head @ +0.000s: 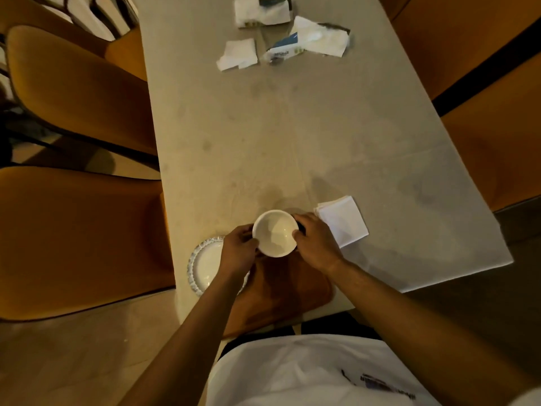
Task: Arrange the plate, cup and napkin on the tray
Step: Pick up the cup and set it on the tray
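Observation:
A white cup [275, 232], seen from above and empty, sits at the far edge of the brown wooden tray [288, 291]. My left hand [238, 251] grips its left side and my right hand [316, 241] grips its right side. A white plate [204, 263] with a patterned rim lies on the table just left of the tray, partly hidden under my left wrist. A folded white napkin [344, 220] lies flat on the table to the right of the cup, close to my right hand's knuckles.
The long grey table [292, 136] carries several loose white tissues [238, 54] and torn tissue packets [282, 49] at its far end. Orange chairs [73, 92] stand along the left side, and orange seating [480, 54] lines the right.

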Available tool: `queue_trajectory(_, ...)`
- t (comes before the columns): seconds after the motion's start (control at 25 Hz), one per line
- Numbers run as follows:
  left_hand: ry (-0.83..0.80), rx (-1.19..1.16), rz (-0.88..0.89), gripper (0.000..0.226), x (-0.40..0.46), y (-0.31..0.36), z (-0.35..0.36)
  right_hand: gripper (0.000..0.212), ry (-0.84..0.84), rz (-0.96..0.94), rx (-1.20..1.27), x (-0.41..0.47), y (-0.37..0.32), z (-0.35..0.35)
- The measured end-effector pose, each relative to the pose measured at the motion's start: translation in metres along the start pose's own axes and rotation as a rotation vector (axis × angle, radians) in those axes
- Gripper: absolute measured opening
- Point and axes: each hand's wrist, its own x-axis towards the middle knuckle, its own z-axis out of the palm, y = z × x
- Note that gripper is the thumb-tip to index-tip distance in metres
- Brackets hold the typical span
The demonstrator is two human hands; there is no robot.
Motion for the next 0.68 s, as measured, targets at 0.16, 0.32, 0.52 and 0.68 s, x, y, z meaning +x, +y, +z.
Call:
queue_trajectory(0.16, -0.001, 0.052, 0.036, 0.036, -0.007, -0.004, 0.007, 0.041, -0.034, 0.012, -0.010, -0.001, 0.006, -0.002)
queue_trajectory(0.32, -0.007, 0.050, 0.035, 0.034, 0.000, -0.008, 0.012, 0.042, -0.035, 0.002, -0.002, 0.002, 0.010, -0.006)
queue_trajectory(0.52, -0.027, 0.001, 0.000, 0.036, 0.006, -0.006, 0.015, 0.040, 0.001, 0.029, -0.006, 0.006, 0.013, -0.009)
queue_trajectory(0.68, -0.047, 0.011, -0.014, 0.038, 0.004, -0.003, 0.017, 0.038, 0.015, 0.062, -0.024, 0.006, 0.013, -0.013)
